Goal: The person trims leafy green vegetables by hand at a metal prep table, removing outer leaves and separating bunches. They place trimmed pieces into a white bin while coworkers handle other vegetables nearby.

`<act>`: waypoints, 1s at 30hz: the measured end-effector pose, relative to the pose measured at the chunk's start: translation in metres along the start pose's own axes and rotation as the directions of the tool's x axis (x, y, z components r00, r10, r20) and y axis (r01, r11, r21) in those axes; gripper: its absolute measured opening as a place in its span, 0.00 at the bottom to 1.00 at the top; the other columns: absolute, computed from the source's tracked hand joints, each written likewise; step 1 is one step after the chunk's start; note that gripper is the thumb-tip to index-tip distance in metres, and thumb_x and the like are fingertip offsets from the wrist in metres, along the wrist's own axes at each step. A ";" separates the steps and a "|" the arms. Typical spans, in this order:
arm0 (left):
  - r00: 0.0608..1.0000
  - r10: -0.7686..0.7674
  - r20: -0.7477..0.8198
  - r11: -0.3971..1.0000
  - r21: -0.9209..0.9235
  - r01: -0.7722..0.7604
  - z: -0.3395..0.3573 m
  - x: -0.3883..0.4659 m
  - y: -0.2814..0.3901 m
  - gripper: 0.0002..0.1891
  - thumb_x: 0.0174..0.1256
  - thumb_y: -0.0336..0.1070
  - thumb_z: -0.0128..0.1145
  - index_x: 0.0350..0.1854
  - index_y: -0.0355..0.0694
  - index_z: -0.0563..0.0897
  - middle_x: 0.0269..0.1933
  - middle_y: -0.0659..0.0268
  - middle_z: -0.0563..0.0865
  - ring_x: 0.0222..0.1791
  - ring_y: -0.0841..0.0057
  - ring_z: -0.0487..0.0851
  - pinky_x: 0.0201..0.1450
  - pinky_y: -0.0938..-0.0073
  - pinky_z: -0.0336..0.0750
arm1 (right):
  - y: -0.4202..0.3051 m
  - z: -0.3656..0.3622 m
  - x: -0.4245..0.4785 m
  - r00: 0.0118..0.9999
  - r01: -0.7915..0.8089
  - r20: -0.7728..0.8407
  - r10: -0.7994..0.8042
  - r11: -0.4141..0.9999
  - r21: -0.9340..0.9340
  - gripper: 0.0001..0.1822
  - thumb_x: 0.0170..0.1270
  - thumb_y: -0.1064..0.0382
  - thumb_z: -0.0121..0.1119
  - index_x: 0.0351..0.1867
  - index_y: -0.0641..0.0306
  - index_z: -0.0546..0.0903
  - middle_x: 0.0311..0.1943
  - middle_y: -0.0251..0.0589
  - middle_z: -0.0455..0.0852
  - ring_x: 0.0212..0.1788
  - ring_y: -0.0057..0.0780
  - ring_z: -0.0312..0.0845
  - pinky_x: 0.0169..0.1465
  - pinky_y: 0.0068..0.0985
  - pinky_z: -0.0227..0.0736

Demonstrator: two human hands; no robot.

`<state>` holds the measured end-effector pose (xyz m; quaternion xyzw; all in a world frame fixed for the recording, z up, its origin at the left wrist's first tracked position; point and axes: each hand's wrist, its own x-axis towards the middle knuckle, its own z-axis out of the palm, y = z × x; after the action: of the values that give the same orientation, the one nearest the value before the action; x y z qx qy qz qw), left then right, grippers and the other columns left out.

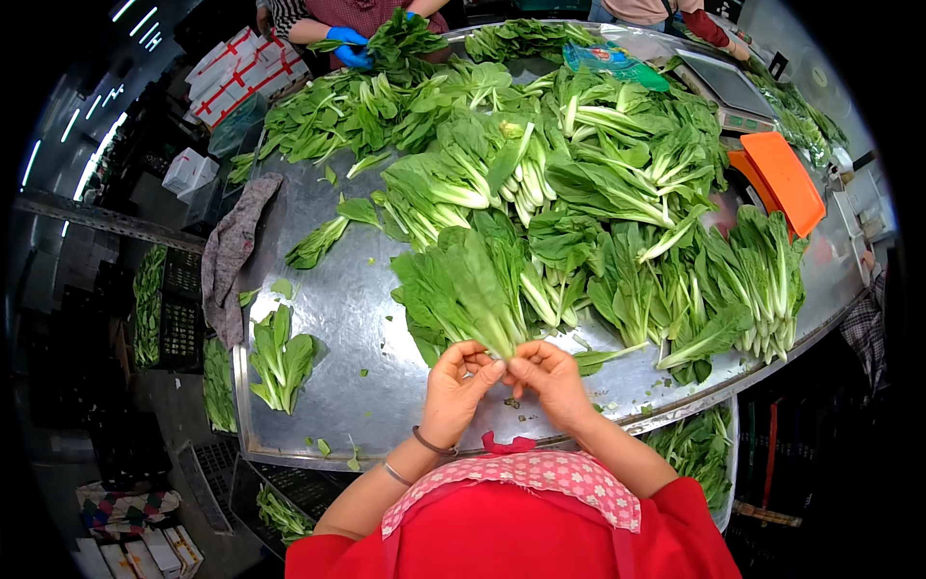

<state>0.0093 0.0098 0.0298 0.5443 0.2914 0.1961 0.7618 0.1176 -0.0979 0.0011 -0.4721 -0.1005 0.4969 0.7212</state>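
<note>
My left hand [464, 383] and my right hand [548, 380] meet at the near side of a metal table [340, 347]. Between them they pinch the stem end of a leafy green vegetable [477, 297], its broad leaves pointing away from me. More leafy greens [463, 174] with pale stems cover the middle and far side of the table. To the right lies a bunch of greens [767, 289] with its stems towards me. A small plant [278, 362] lies apart near the left edge, and leaf scraps are scattered about.
A grey cloth [235, 253] hangs over the left edge. A weighing scale [727, 87] and an orange plastic scoop or tray [781, 181] stand at the right. Across the table, a person's blue-gloved hand [349, 47] holds greens. Crates of greens [694, 449] sit below the table.
</note>
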 end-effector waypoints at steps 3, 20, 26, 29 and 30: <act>1.000 -0.005 -0.022 0.999 -0.043 0.004 -0.001 0.003 -0.008 0.10 0.58 0.32 0.62 0.39 0.37 0.76 0.34 0.70 0.81 0.28 0.89 0.75 0.26 0.88 0.66 | 0.014 0.001 -0.005 0.998 -0.069 -0.010 0.069 0.997 0.041 0.11 0.60 0.63 0.61 0.40 0.67 0.77 0.31 0.35 0.81 0.31 0.20 0.77 0.30 0.16 0.70; 0.997 -0.077 -0.016 0.987 -0.141 0.074 0.000 -0.017 -0.009 0.10 0.60 0.29 0.59 0.42 0.36 0.76 0.40 0.66 0.81 0.37 0.85 0.78 0.37 0.84 0.72 | 0.037 -0.002 -0.014 0.999 0.036 -0.017 -0.040 0.984 -0.173 0.11 0.61 0.62 0.59 0.40 0.68 0.79 0.30 0.39 0.83 0.30 0.26 0.78 0.31 0.21 0.72; 0.989 -0.122 -0.088 0.965 -0.243 0.098 -0.027 -0.019 -0.024 0.10 0.60 0.30 0.59 0.42 0.37 0.75 0.41 0.64 0.82 0.41 0.78 0.80 0.37 0.78 0.74 | 0.002 -0.011 -0.002 0.712 0.493 0.324 -0.622 0.116 -0.862 0.10 0.49 0.62 0.66 0.30 0.64 0.80 0.25 0.40 0.78 0.27 0.38 0.76 0.29 0.31 0.70; 0.987 -0.142 -0.079 0.938 -0.330 0.108 -0.034 -0.019 -0.020 0.08 0.60 0.30 0.58 0.40 0.38 0.75 0.40 0.63 0.81 0.40 0.75 0.80 0.35 0.76 0.74 | -0.013 -0.018 0.009 0.687 0.255 0.198 -0.699 -0.024 -0.967 0.13 0.49 0.62 0.67 0.34 0.64 0.78 0.29 0.41 0.78 0.28 0.40 0.77 0.30 0.32 0.70; 0.985 -0.153 -0.077 0.926 -0.358 0.116 -0.031 -0.020 -0.016 0.08 0.60 0.29 0.57 0.40 0.38 0.75 0.40 0.62 0.81 0.40 0.75 0.80 0.35 0.76 0.75 | -0.018 -0.019 0.012 0.670 0.159 0.159 -0.725 -0.069 -0.985 0.14 0.48 0.61 0.67 0.35 0.64 0.78 0.30 0.42 0.78 0.28 0.41 0.77 0.30 0.32 0.70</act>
<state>-0.0264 0.0150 0.0123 0.3670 0.3271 0.2204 0.8425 0.1465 -0.1001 0.0011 -0.8454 -0.3895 -0.0941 0.3532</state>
